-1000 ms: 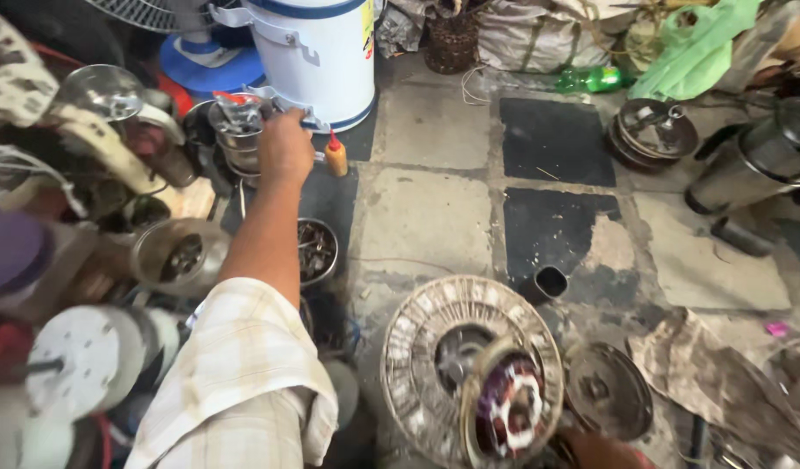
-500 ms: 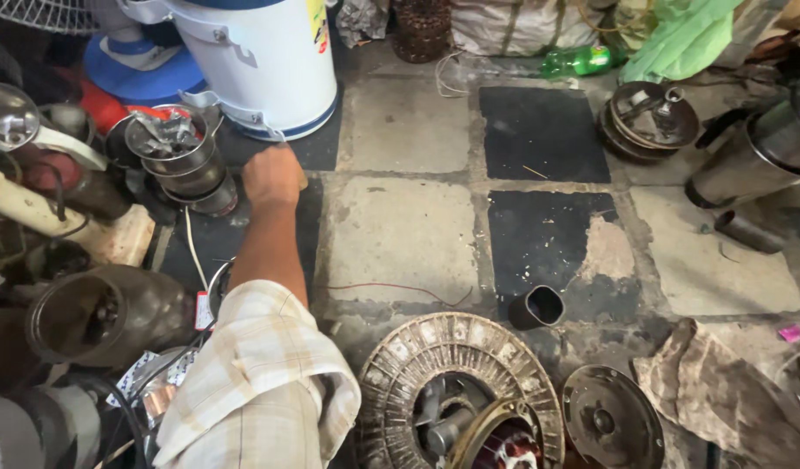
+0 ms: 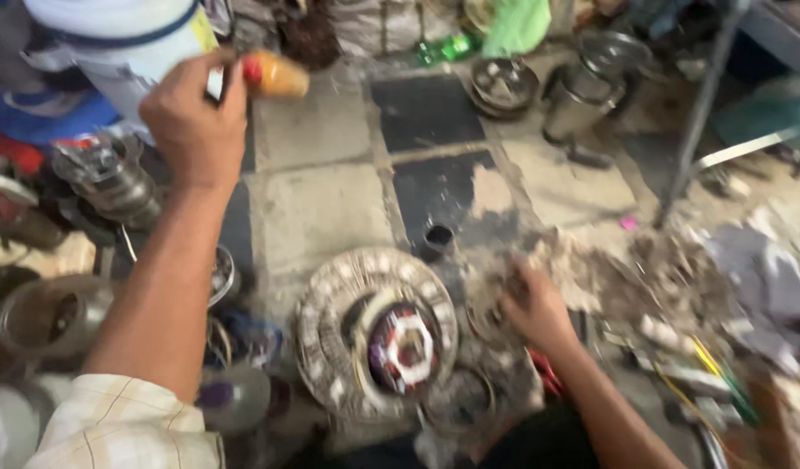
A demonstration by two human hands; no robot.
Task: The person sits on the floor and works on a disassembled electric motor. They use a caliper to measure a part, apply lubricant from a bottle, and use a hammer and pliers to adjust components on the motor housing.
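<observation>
Currently left hand (image 3: 191,117) at 11 o'clock, fingers clenched round orange-capped bottle (image 3: 274,75), lifted clear; right hand (image 3: 530,304) steadies motor stator (image 3: 378,334), grip unclear.

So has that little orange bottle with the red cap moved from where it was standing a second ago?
Yes. The orange bottle has left the floor beside the white drum; the left hand now holds it lifted, tilted sideways, in front of the drum.

A pale cream, thin-checked short sleeve (image 3: 126,426) covers the person's upper left arm, leaving the forearm and left hand (image 3: 191,117) bare. The right hand (image 3: 535,304) and forearm are bare too, beside dark clothing (image 3: 539,443) at the lower edge.
</observation>
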